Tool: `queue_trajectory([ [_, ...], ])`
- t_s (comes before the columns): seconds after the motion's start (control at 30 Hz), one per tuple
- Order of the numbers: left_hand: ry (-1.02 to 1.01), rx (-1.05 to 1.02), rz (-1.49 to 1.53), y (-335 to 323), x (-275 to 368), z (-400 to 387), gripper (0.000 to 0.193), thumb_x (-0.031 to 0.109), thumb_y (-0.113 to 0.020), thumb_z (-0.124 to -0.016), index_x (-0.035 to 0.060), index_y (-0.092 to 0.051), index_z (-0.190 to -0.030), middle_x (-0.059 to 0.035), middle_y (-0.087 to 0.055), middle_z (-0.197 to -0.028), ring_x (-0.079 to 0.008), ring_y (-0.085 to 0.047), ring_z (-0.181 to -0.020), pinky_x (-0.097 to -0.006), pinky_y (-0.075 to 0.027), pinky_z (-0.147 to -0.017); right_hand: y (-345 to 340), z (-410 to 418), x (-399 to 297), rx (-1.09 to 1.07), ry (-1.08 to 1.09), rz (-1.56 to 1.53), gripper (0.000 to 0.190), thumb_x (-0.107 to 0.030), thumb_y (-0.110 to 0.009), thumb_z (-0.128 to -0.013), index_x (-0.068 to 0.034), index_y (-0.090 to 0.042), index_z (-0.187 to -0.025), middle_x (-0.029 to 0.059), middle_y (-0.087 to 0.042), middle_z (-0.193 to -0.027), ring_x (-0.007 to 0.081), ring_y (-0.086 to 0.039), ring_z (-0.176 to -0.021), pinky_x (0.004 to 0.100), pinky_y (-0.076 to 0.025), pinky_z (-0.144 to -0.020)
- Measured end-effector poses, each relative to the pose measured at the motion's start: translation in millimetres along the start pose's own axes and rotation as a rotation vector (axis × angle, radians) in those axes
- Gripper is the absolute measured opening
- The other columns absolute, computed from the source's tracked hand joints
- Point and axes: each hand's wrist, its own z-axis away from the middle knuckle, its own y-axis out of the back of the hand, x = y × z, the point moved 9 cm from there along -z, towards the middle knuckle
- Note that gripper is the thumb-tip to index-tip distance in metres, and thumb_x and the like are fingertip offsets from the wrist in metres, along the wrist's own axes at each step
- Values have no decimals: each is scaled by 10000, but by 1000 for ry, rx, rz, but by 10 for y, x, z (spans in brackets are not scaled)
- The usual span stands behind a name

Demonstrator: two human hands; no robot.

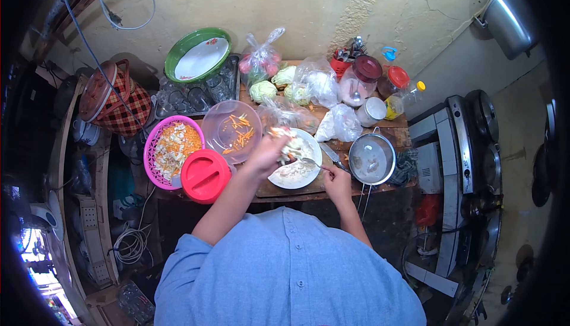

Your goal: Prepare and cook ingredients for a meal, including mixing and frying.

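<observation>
My left hand [268, 151] is over the left side of a white plate [295, 183] and holds some shredded vegetables [280, 134], partly blurred. Flour-like powder and pale shreds lie on the plate. My right hand [336, 182], at the plate's right edge, grips the handle of a metal spoon [310, 161] whose bowl rests in the powder. Left of the plate, a clear plastic bowl [210, 126] contains a few orange and pale strips. Farther left, a pink plastic basket [148, 166] is filled with chopped orange and white vegetables.
A red-lidded container [205, 175] stands near the table's front edge. Right of the plate lie a knife [333, 154] and a metal strainer [372, 158]. Behind are bagged flour [339, 123], cabbages [262, 91], jars [360, 81] and a green basin [171, 61]. A stove [461, 148] stands at right.
</observation>
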Motion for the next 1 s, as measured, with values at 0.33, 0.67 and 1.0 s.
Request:
queue_trajectory([
  [0.33, -232, 110, -1398, 213, -354, -660, 281, 19, -599, -671, 77, -637, -943, -219, -618, -882, -335, -603, -855, -380, -465, -759, 66, 66, -57, -1, 85, 67, 190, -110, -557, -772, -41, -682, -898, 178, -620, -709, 294, -607, -619, 381, -476, -601],
  [0.67, -213, 25, -1630, 120, -332, -591, 310, 30, -598, -711, 93, -628, -1013, -183, -616, -983, -324, -585, -942, -394, -453, -825, 26, 72, -155, -18, 116, 76, 193, -113, -540, -781, -57, -684, -896, 189, -628, -776, 318, -618, -676, 396, -485, -627],
  [1.0, -351, 48, -1546, 166, -378, -426, 333, 11, -525, -749, 75, -587, -1070, -192, -627, -935, -332, -601, -889, -395, -465, -788, -252, -131, -260, 113, 226, 442, 215, -101, -542, -777, -77, -672, -947, 182, -610, -697, 322, -616, -636, 427, -488, -587],
])
